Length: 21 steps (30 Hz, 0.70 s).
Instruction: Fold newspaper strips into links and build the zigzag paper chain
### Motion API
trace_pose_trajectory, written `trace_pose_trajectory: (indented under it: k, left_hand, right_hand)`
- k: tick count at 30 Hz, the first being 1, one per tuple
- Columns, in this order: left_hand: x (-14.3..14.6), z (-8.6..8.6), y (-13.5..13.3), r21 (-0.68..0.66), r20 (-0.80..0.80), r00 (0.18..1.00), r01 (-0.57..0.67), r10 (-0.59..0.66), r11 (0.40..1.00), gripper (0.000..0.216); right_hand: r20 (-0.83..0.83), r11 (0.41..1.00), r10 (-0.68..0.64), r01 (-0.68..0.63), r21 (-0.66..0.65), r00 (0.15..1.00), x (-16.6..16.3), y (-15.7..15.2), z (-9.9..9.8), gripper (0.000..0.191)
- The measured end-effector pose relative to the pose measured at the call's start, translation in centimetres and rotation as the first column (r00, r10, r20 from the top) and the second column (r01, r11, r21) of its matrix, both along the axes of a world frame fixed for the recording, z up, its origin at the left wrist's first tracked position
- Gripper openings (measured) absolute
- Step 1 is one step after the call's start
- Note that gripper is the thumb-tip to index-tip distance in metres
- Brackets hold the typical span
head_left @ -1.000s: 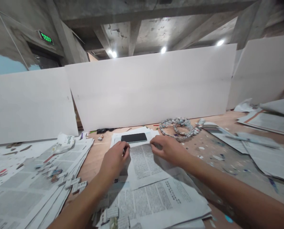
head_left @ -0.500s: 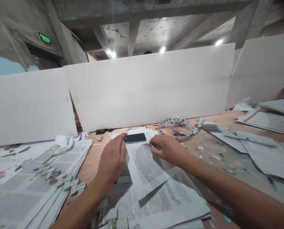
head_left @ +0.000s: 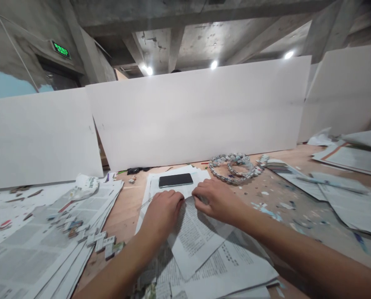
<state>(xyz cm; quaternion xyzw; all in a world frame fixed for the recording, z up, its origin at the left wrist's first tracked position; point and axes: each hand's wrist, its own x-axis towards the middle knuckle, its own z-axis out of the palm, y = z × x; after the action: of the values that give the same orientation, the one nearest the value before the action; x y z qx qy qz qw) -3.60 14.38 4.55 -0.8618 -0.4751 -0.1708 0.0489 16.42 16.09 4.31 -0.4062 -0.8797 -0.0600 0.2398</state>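
Observation:
A printed sheet of paper (head_left: 195, 236) is raised at its far edge, between my two hands. My left hand (head_left: 163, 209) has its fingers bent together at the sheet's upper left. My right hand (head_left: 218, 200) pinches the upper right of the same sheet, thumb and fingers closed. Just beyond my hands a black phone (head_left: 175, 180) lies flat on white paper. More printed sheets (head_left: 244, 265) are stacked under the held one. Folded paper strips poke out below my left forearm.
On the left are newspapers (head_left: 32, 249), a folded-paper chain (head_left: 101, 241) and a crumpled white bag (head_left: 84, 187). Coiled paper chains (head_left: 235, 166) lie at the back right. White panels (head_left: 194, 116) stand behind the table. Paper scraps and a clear pouch (head_left: 331, 182) are on the right.
My left hand has come away from the phone, nearer to me and to the right, onto the sheet's edge. My right hand stays on the sheet, shifted slightly left.

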Motion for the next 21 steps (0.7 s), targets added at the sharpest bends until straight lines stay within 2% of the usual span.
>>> trace_pose_trajectory:
  k: [8,13,16,19,21]
  left_hand:
    - [0.1,0.1,0.1,0.012,-0.062,0.998,0.004,-0.003,1.0,0.018]
    - [-0.7,0.4,0.4,0.025,-0.047,0.999,-0.016,0.018,1.0,0.017]
    - [-1.2,0.5,0.5,0.034,-0.032,0.999,-0.025,0.026,0.999,0.018]
    - [-1.6,0.4,0.6,0.042,-0.01,0.999,-0.04,0.04,0.998,0.019]
    - [-1.7,0.4,0.7,0.037,0.0,0.999,-0.035,0.035,0.999,0.019]
  right_hand:
    - [0.03,0.999,-0.006,0.005,0.034,1.0,-0.1,0.6,-0.6,0.016]
    - [0.02,0.996,-0.074,0.073,0.055,0.997,2.3,2.9,-0.7,0.016]
    - [-0.003,0.987,-0.147,0.147,0.063,0.989,4.4,4.3,-0.5,0.024]
    - [-0.057,0.978,-0.191,0.195,0.074,0.98,5.4,4.4,0.0,0.025]
    - [-0.096,0.98,-0.166,0.175,0.095,0.981,4.7,3.6,0.4,0.022]
